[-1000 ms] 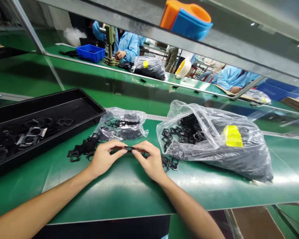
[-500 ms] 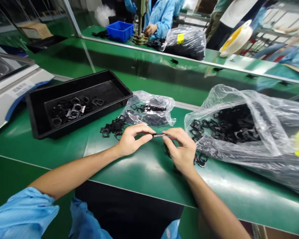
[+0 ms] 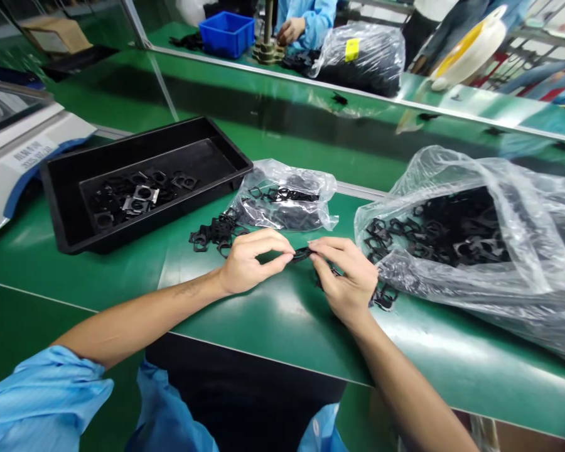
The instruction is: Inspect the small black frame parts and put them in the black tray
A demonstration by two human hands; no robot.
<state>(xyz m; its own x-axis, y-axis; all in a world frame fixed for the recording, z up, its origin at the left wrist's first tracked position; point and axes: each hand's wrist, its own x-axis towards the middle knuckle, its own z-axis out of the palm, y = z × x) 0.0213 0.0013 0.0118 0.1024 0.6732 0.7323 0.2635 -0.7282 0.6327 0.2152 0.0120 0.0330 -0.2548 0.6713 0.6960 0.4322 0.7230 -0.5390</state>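
Observation:
My left hand (image 3: 252,260) and my right hand (image 3: 351,279) meet over the green table, both pinching one small black plastic part (image 3: 302,254) between fingertips. Just behind my left hand lies a loose heap of black parts (image 3: 214,235). A small clear bag (image 3: 287,198) of the same parts sits beyond my hands. To the right a large clear bag (image 3: 475,238) full of black parts lies open toward my right hand, with a few parts (image 3: 383,296) spilled at its mouth.
A black tray (image 3: 70,207) holding several black and silver parts stands at the left. A white machine (image 3: 14,157) is at the far left. Beyond a metal rail, a person in blue works by a blue bin (image 3: 226,32) and another bag (image 3: 362,56).
The view has tilted down and left, bringing the tray and white machine into view. My hands stay together on the part, which has turned slightly between my fingers.

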